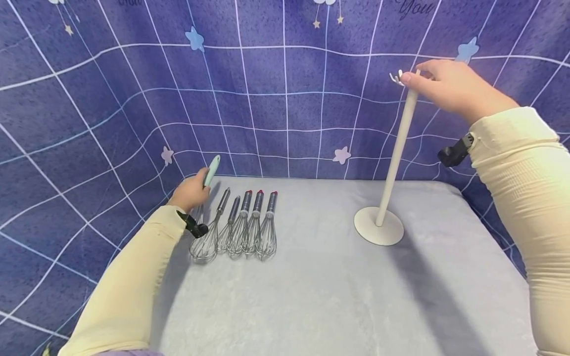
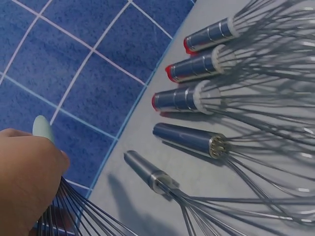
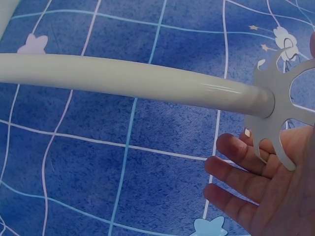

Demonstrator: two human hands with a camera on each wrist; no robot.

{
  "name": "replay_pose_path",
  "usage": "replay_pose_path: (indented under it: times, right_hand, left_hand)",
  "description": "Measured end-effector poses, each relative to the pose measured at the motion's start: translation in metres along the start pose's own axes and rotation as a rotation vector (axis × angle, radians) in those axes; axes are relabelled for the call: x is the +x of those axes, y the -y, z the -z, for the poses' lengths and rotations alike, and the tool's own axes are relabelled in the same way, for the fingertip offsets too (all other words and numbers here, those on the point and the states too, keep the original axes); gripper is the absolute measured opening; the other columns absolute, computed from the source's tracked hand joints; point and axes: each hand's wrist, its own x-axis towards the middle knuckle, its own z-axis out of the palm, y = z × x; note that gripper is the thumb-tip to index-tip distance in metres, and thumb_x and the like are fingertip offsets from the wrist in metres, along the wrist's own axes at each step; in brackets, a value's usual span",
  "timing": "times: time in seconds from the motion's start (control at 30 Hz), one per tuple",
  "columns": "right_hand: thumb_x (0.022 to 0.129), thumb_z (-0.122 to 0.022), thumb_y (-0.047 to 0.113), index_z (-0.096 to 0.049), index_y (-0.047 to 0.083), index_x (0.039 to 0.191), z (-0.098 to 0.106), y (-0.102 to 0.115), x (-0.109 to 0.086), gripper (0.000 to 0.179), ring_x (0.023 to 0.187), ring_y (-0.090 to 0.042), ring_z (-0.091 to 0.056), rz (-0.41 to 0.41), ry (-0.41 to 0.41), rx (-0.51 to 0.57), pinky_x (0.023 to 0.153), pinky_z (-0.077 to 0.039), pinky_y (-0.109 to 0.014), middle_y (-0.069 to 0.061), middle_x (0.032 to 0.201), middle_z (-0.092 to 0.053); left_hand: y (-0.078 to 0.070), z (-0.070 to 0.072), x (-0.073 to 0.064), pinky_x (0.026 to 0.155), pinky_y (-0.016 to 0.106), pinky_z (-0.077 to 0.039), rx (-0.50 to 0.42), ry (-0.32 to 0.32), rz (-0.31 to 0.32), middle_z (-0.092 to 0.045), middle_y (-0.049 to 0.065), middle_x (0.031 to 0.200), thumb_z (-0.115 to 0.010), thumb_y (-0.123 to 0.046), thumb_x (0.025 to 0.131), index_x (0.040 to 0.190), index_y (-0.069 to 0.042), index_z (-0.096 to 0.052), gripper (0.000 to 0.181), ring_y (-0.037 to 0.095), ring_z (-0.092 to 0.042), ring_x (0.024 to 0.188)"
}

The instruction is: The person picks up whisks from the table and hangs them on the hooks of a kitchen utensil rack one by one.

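My left hand (image 1: 190,192) grips a whisk by its mint-green handle (image 1: 213,169), at the left end of a row of whisks. The handle tip points up; its wires (image 2: 74,206) hang below my fist in the left wrist view. Beside it lie steel-handled whisks (image 1: 224,200) and several whisks with red-tipped handles (image 1: 257,201). At the right, my right hand (image 1: 458,89) holds the top of a cream stand (image 1: 398,148), thumb and fingers around its hooked crown (image 3: 278,98). Three of its fingers (image 3: 241,179) spread loosely below the hooks in the right wrist view.
The stand's round base (image 1: 367,232) sits flat on the grey-covered table (image 1: 311,296). A blue gridded curtain (image 1: 285,109) hangs behind the table and at its left. The row of whisks lies near the back left, handles toward the curtain.
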Motion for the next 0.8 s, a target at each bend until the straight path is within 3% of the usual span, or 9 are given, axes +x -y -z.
replay_pose_path:
  times: [0.13,0.33,0.8]
  right_hand:
    - [0.102,-0.037,0.051,-0.042,-0.011,0.146,0.000,0.000,-0.001,0.076,0.121,-0.054,-0.047,0.004,0.000,0.002,0.102,-0.033,-0.069,-0.038,0.133,-0.051]
    - [0.102,-0.038,0.050,-0.043,-0.010,0.145,-0.001,0.001,-0.001,0.075,0.120,-0.053,-0.047,0.003,-0.014,0.015,0.101,-0.034,-0.068,-0.037,0.131,-0.052]
    - [0.104,-0.036,0.052,-0.041,-0.011,0.147,0.000,0.000,-0.001,0.076,0.120,-0.053,-0.049,0.015,0.009,0.006,0.102,-0.034,-0.070,-0.037,0.131,-0.053]
  left_hand:
    - [-0.003,0.003,0.005,0.078,0.062,-0.049,0.004,0.002,0.014,-0.060,0.035,0.122,-0.049,-0.021,0.100,0.159,-0.010,-0.022,0.066,0.045,-0.063,0.092]
    - [-0.009,0.006,0.011,0.080,0.065,-0.049,0.008,-0.030,-0.013,-0.061,0.035,0.122,-0.050,-0.022,0.099,0.159,-0.013,-0.024,0.066,0.049,-0.064,0.097]
    - [-0.043,0.019,0.021,0.072,0.056,-0.049,-0.025,-0.020,-0.043,-0.062,0.030,0.119,-0.048,-0.022,0.101,0.162,-0.017,-0.019,0.068,0.039,-0.061,0.086]
